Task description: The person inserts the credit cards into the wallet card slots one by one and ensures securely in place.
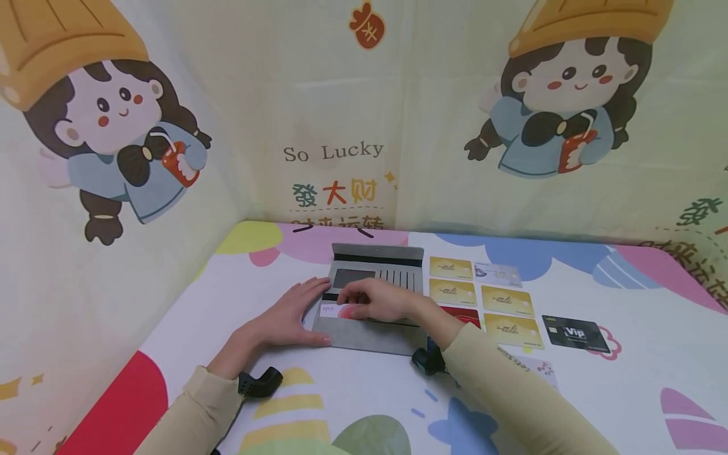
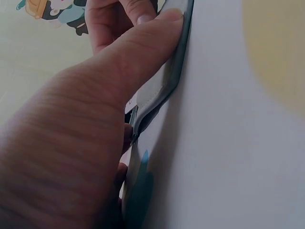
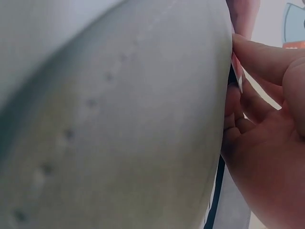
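An unfolded grey wallet (image 1: pixel 370 338) with card slots and a dark window pocket lies on the table in front of me. My left hand (image 1: pixel 281 316) rests along its left side, fingers extended at the edge and thumb pressing the near left corner. My right hand (image 1: pixel 383 300) reaches over the wallet and pinches a white and pink card (image 1: pixel 330 310) lying across the wallet's middle, just above the near flap. Its right part is hidden by the fingers. In the right wrist view, the card's edge (image 3: pixel 237 71) shows between thumb and fingers, beside the wallet's large grey flap (image 3: pixel 143 109).
Right of the wallet lie several gold cards (image 1: pixel 507 300), a silver VIP card (image 1: pixel 497 274), a red card (image 1: pixel 463 316) partly behind my right wrist, and a black VIP card (image 1: pixel 576 332). A pale patterned card (image 1: pixel 540 368) is partly covered by my right sleeve.
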